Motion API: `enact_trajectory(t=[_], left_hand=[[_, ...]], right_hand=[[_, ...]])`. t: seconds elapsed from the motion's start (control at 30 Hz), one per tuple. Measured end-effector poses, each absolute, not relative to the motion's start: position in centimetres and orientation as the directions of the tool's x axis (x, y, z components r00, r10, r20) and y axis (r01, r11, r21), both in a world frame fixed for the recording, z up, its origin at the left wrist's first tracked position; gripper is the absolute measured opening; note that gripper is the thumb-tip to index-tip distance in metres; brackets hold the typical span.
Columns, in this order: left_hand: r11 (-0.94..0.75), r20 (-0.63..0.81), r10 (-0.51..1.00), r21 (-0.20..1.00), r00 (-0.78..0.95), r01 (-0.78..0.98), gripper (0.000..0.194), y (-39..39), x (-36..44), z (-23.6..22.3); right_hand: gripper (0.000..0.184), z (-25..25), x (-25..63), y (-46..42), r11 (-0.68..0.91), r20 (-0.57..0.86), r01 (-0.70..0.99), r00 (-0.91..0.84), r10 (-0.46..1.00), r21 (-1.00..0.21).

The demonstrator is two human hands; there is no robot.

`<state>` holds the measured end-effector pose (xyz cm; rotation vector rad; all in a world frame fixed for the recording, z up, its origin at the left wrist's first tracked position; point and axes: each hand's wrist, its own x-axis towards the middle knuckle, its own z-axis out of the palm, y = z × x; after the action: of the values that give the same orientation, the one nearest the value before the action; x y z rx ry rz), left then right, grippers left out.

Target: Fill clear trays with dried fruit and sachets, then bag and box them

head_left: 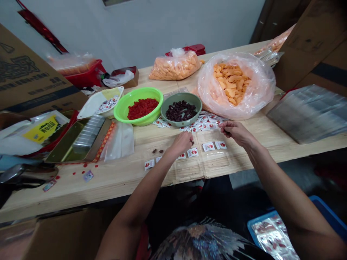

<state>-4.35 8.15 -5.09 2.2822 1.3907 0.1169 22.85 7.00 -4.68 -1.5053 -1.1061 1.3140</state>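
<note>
My left hand (pixel 182 143) is over a clear plastic tray (pixel 187 172), its fingers pinched together. Dark pieces lie by its fingertips, but what they hold is hidden. My right hand (pixel 235 132) hovers at the right of a second clear tray (pixel 216 161), thumb and fingers closed; I cannot make out anything in them. Two small printed sachets (pixel 214 145) rest in this tray, and another sachet (pixel 192 152) sits in the left one. Behind the trays, loose sachets (pixel 204 122) are heaped around a grey-green bowl (pixel 199 104) of dark dried pieces (pixel 180 110).
A lime-green bowl (pixel 159 95) holds red pieces (pixel 142 108). Behind stand an open bag (pixel 264 90) of orange pieces and a tied bag (pixel 175 65). Stacked clear trays (pixel 311 112) lie right; a metal tin (pixel 58 153) and a cardboard box (pixel 35 79) stand left.
</note>
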Motion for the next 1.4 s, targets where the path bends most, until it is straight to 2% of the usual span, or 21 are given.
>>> enact_trajectory(t=[0.07,0.17,0.27,0.33,0.5,0.6,0.67,0.77,0.87,0.93,1.03,1.17,1.4], left_hand=[[-0.375,-0.147,0.867,0.435,0.476,0.819,0.024,8.2,-4.5,-5.0],[-0.385,-0.109,0.869,0.462,0.482,0.799,0.025,8.4,-4.8,-4.5],[-0.358,-0.126,0.863,0.530,0.489,0.768,0.024,8.7,-5.4,-4.0],[-0.326,-0.150,0.875,0.523,0.461,0.788,0.023,8.8,-5.6,-3.6],[-0.349,-0.224,0.873,0.336,0.434,0.875,0.021,8.5,-4.8,-3.4],[-0.322,-0.246,0.886,0.283,0.393,0.903,0.021,8.1,-3.8,-3.7],[-0.295,-0.250,0.899,0.259,0.359,0.920,0.021,7.9,-3.4,-3.9],[-0.255,-0.246,0.917,0.245,0.314,0.935,0.023,7.7,-3.2,-4.0],[-0.205,-0.240,0.935,0.239,0.263,0.949,0.025,7.6,-3.3,-4.0],[-0.173,-0.241,0.943,0.234,0.230,0.957,0.026,7.4,-3.3,-4.0],[-0.139,-0.253,0.947,0.226,0.196,0.964,0.026,7.2,-3.0,-4.3],[-0.129,-0.268,0.945,0.221,0.187,0.967,0.027,7.1,-2.7,-4.7],[-0.246,-0.265,0.915,0.230,0.304,0.942,0.030,7.4,-3.5,-3.5]], right_hand=[[0.028,-4.9,23.1,7.0,-0.244,-0.235,0.167,0.070,0.969,-0.955],[0.032,-4.9,23.2,6.9,-0.160,-0.167,0.391,0.018,0.986,-0.906],[0.032,-4.6,22.9,6.8,-0.032,-0.095,0.649,-0.063,0.993,-0.760],[0.031,-4.3,22.3,6.8,0.081,-0.046,0.761,-0.144,0.989,-0.644],[0.031,-4.5,20.7,6.7,0.356,-0.003,0.825,-0.397,0.918,-0.438],[0.034,-4.8,20.6,6.9,0.435,-0.027,0.825,-0.475,0.879,-0.361],[0.038,-4.9,21.3,7.1,0.418,-0.019,0.831,-0.456,0.890,-0.368],[0.039,-4.5,23.1,7.5,0.273,-0.027,0.885,-0.306,0.952,-0.377],[0.038,-4.1,24.4,7.3,0.119,-0.115,0.929,-0.169,0.979,-0.350],[0.040,-3.9,24.5,7.0,0.071,-0.168,0.931,-0.139,0.976,-0.357],[0.045,-3.9,23.5,6.7,0.123,-0.159,0.916,-0.196,0.968,-0.381],[0.043,-4.1,22.4,7.0,0.228,-0.096,0.917,-0.272,0.957,-0.326],[0.034,-4.2,24.4,7.4,0.178,-0.049,0.939,-0.201,0.978,-0.294]])
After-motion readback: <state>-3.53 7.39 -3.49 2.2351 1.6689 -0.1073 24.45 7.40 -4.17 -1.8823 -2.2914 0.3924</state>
